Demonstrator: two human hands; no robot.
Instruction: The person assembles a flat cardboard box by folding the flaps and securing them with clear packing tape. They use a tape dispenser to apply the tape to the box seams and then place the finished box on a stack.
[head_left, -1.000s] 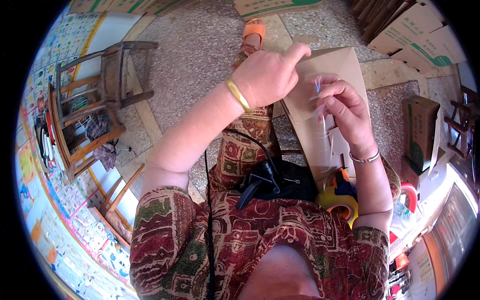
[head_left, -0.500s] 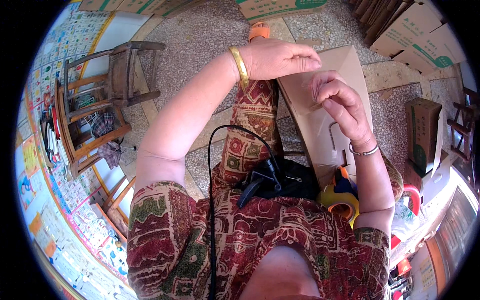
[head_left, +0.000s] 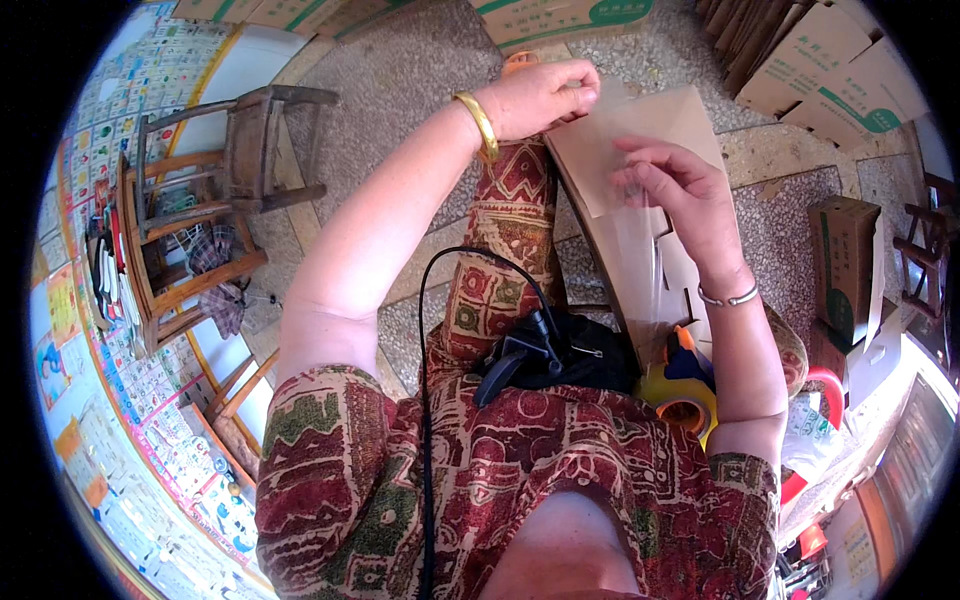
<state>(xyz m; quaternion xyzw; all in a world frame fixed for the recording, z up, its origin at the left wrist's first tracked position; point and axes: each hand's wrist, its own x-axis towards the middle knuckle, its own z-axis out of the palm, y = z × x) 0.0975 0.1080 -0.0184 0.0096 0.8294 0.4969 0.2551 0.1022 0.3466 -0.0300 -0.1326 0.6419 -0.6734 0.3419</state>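
Observation:
A flat brown cardboard box (head_left: 690,125) lies across my right thigh, slots showing along its middle. Over it runs a clear strip of tape (head_left: 640,270), glossy and hard to make out, reaching down toward a yellow tape dispenser (head_left: 652,390) with an orange and dark blue end by my right hip. My left hand (head_left: 540,98), a gold bangle at its wrist, is closed by the box's far left edge, thumb and fingers pinching the tape's far end. Above the box, my right hand (head_left: 690,195) has bent fingers pinched on the tape; its fingertips are slightly blurred.
A black bag (head_left: 560,360) with a cable rests on my lap. Wooden chairs (head_left: 250,150) stand at left. Folded cartons (head_left: 820,70) lean at far right, and another carton (head_left: 845,260) stands on the floor at right. A red-handled item (head_left: 825,395) sits beside my right elbow.
My left hand has moved left and away from me, apart from my right hand. My right hand has shifted slightly nearer to me. More clear tape shows over the box.

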